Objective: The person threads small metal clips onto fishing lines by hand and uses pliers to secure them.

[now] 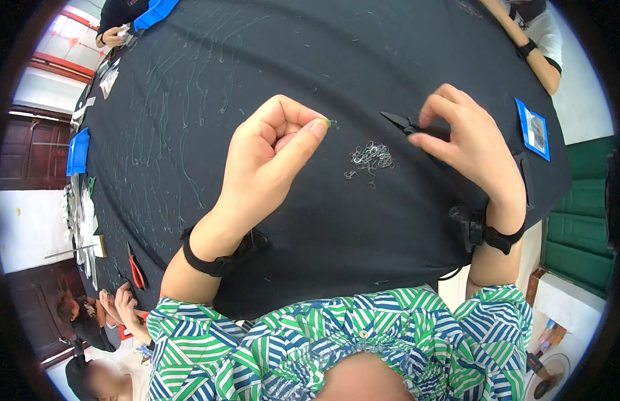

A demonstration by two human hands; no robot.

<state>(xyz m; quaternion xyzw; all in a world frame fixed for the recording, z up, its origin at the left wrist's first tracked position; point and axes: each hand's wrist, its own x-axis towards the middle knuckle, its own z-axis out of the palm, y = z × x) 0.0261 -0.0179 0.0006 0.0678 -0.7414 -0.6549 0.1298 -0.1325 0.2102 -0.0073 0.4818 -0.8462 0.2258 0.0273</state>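
Note:
Near the middle of the dark cloth, my left hand (270, 147) is closed in a pinch between thumb and forefinger. A tiny tangle of green line (333, 124) pokes out at its fingertips; whatever else is pinched is too small to make out. To the right, my right hand (467, 137) curls its thumb and fingers around a pair of small black scissors (398, 122), whose dark pointed blades face left. Between my hands, a little nearer to me, lies a loose pile of silvery fish hooks (371, 156).
Long strands of green line (186, 127) spread over the cloth at left. Red-handled pliers (135, 269) and a blue tray (78, 152) lie along the left edge. A blue packet (532, 129) is at right. Other people's hands show at the far left (112, 37) and near left (123, 304).

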